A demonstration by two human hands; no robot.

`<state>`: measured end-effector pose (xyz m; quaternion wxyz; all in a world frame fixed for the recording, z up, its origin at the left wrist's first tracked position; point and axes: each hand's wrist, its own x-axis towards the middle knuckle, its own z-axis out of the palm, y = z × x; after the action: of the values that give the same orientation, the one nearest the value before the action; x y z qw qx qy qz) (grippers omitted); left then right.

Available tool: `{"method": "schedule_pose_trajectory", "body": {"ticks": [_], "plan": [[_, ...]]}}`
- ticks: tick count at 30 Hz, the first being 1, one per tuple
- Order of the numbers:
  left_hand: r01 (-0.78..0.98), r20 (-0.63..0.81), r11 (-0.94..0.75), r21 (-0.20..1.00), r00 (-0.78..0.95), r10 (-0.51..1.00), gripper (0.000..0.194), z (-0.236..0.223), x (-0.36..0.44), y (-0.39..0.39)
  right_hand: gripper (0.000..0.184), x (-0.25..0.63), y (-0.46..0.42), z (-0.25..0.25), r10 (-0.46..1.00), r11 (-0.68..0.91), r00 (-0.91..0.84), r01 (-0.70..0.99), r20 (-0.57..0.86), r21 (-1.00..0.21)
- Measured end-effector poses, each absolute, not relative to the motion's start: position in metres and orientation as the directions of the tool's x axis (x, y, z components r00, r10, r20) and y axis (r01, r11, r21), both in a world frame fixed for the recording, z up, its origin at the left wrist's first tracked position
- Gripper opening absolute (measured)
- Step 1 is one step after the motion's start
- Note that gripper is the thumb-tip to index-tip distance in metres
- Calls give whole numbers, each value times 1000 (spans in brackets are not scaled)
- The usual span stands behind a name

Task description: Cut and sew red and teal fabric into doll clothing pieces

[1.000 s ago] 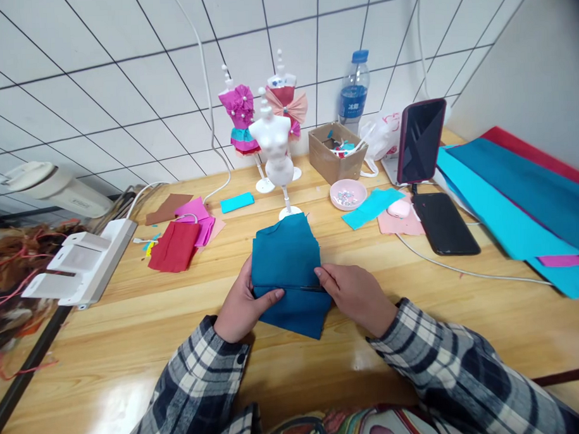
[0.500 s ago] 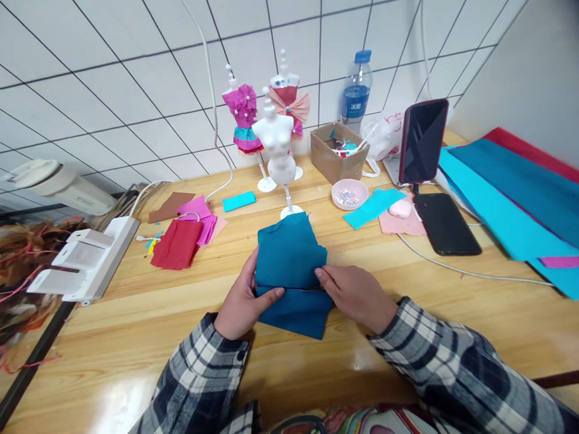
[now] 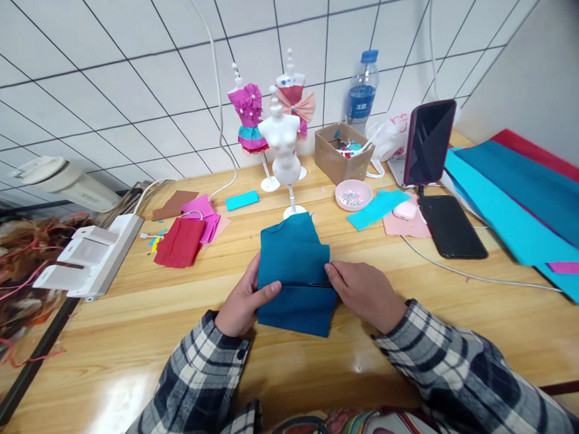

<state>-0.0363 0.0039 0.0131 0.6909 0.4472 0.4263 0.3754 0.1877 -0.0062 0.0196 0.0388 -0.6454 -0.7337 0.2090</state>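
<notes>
A dark teal piece of fabric (image 3: pixel 293 255) lies across both my hands above the table, with a crease or slit running across it and a lower part hanging towards me. My left hand (image 3: pixel 245 301) grips its left edge, thumb on top near the crease and fingers underneath. At the right edge, my right hand (image 3: pixel 363 293) pinches the fabric between thumb and forefinger, its other fingers curled in. A thin dark line shows in the crease beside the right fingertips; I cannot make out whether it is a tool or a gap.
Beyond the fabric stands a bare white mannequin (image 3: pixel 285 141), with two dressed ones behind. A pink bead dish (image 3: pixel 354 194), cardboard box (image 3: pixel 344 161), bottle (image 3: pixel 362 91) and phones (image 3: pixel 454 227) stand right. Left are red fabric (image 3: pixel 180 242) and a power strip (image 3: pixel 105 255). Fabric sheets (image 3: pixel 521 202) lie far right.
My right hand has shifted slightly right along the fabric's edge. My left thumb has drawn back a little, and the crease now lies straighter. The view has turned slightly left.
</notes>
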Motion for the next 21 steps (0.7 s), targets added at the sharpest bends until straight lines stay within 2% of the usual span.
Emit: {"method": "schedule_pose_trajectory", "body": {"ticks": [3, 9, 11, 14, 16, 18, 21], "plan": [[-167, -308, 393, 904, 384, 870, 63, 11, -34, 5, 45, 189, -5, 19, 956, 90, -181, 931, -231, -355], [-208, -329, 463, 861, 465, 822, 48, 17, -40, 1, 38, 192, -4, 21, 962, 118, -204, 908, -179, -402], [-165, -269, 381, 910, 466, 843, 40, 21, -47, 0, 37, 194, -5, 23, 968, 144, -223, 866, -113, -480], [-70, -101, 138, 988, 384, 918, 30, 25, -59, 3, 42, 198, -8, 26, 970, 208, -242, 765, 28, -609], [13, -87, 89, 996, 386, 918, 27, 25, -63, 7, 43, 201, -10, 27, 969, 238, -227, 724, 102, -648], [1, -133, 145, 989, 410, 902, 30, 21, -63, 12, 43, 203, -10, 27, 970, 230, -216, 691, 108, -685], [-154, -185, 257, 954, 369, 911, 31, 17, -59, 17, 44, 203, -8, 33, 950, 225, -311, 613, 31, -757]]}}
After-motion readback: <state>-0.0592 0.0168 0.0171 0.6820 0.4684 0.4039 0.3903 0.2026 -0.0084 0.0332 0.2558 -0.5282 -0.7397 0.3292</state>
